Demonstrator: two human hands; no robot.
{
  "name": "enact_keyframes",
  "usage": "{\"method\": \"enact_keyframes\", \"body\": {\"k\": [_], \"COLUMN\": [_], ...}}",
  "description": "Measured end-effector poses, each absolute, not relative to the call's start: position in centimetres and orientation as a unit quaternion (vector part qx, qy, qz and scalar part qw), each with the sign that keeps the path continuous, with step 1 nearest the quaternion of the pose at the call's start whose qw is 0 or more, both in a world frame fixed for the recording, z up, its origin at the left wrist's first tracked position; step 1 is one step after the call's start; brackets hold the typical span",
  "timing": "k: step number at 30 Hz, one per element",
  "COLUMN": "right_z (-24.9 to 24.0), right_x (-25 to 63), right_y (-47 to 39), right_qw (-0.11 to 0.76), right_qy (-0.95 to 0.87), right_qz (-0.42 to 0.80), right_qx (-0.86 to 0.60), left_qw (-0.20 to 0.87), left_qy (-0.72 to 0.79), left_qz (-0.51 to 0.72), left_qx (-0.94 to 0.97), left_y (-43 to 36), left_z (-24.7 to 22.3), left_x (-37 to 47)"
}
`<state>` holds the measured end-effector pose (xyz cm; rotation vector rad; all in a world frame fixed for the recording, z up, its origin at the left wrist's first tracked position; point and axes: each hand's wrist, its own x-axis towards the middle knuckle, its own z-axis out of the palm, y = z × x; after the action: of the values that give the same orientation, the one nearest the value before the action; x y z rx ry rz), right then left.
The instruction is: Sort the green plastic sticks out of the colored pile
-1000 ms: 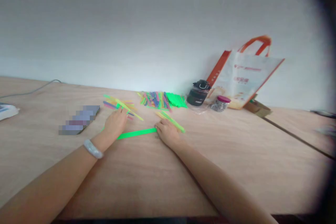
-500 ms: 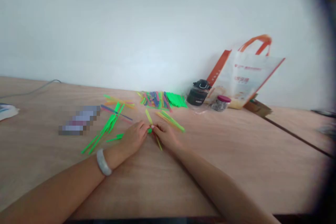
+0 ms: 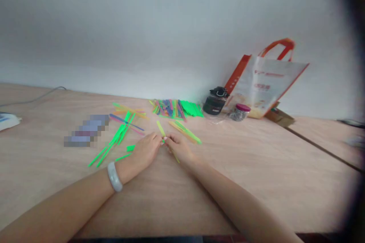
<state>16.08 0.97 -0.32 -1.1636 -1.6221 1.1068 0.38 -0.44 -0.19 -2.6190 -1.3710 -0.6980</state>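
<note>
Well, the narrow strip (image 3: 161,128) is bright yellow.

Worktop (image 3: 159,205): pale wood grain, dark seam running off at right. Left side: white packet (image 3: 8,121) at the edge, grey cable (image 3: 37,100), pixelated flat item (image 3: 87,131). Near that, green strips (image 3: 116,136) lie crossed by a blue strip (image 3: 118,117), yellow-orange strips (image 3: 131,110) just behind. Centre back: multicolour strip pile (image 3: 171,109). In front of it, yellow-green strips (image 3: 185,132). Right of pile: black bottle (image 3: 214,105), pink-lidded jar (image 3: 240,113), upright bag (image 3: 268,87), cardboard (image 3: 281,117).
</note>
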Motion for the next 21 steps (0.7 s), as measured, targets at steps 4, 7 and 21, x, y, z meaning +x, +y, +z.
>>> {"method": "enact_keyframes", "body": {"k": [4, 7, 21], "right_z": [0.1, 0.4, 0.5], "right_x": [16.5, 16.5, 21.2], "right_y": [1.3, 1.4, 4.8], "right_qw": [0.419, 0.414, 0.339], "right_qy": [-0.653, -0.657, -0.724], "right_qz": [0.437, 0.432, 0.077], "right_qx": [-0.456, -0.458, -0.596], "left_qw": [0.027, 0.007, -0.018], "left_qy": [-0.459, -0.471, -0.423], "left_qz": [-0.236, -0.242, -0.244], "left_qx": [-0.856, -0.848, -0.872], "left_y": [-0.5, -0.6, -0.9], "left_z": [0.3, 0.6, 0.1], "left_x": [0.6, 0.9, 1.0]}}
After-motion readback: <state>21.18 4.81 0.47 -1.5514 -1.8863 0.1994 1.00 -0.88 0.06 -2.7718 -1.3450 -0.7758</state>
